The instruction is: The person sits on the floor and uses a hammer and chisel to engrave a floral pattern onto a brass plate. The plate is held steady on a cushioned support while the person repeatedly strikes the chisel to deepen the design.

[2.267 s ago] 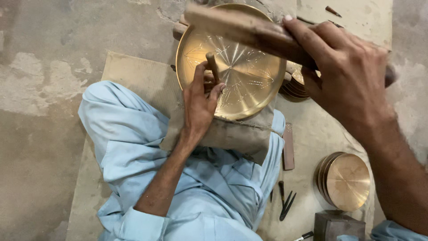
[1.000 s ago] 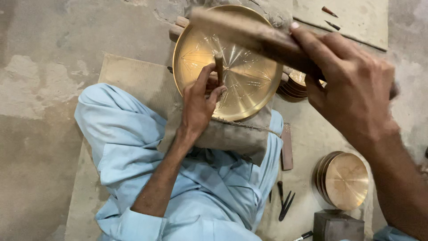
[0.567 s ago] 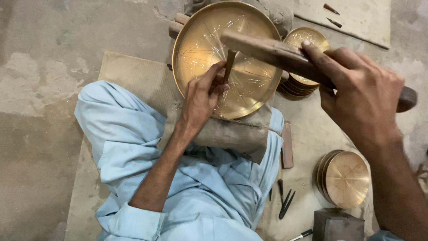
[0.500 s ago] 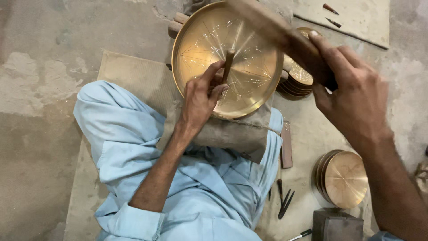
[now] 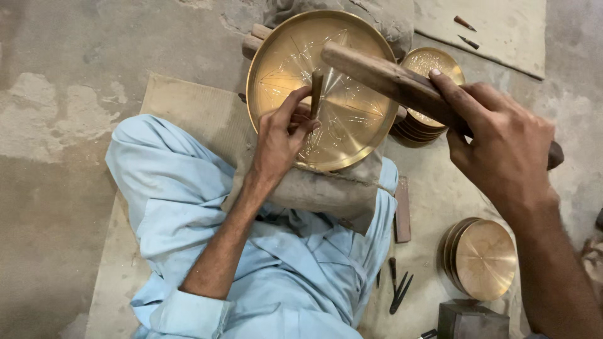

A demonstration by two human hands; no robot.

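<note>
We cannot see the punch (image 5: pixel 316 88) tip where it meets the brass plate (image 5: pixel 295 56); the left hand (image 5: pixel 279 141) fingers (image 5: pixel 290 107) wrap its lower part. The wooden mallet (image 5: pixel 383 75) handle is mostly covered by the right hand (image 5: pixel 502 150), only its butt showing past the knuckles. The mallet hides part of the plate's engraved lines. The stack of small plates (image 5: pixel 433 63) behind the mallet is partly covered, so we cannot count them. The dark block (image 5: pixel 471 320) is cut off by the bottom edge, as is the right forearm. The small tools (image 5: pixel 465 24) at the top are too small to identify.
</note>
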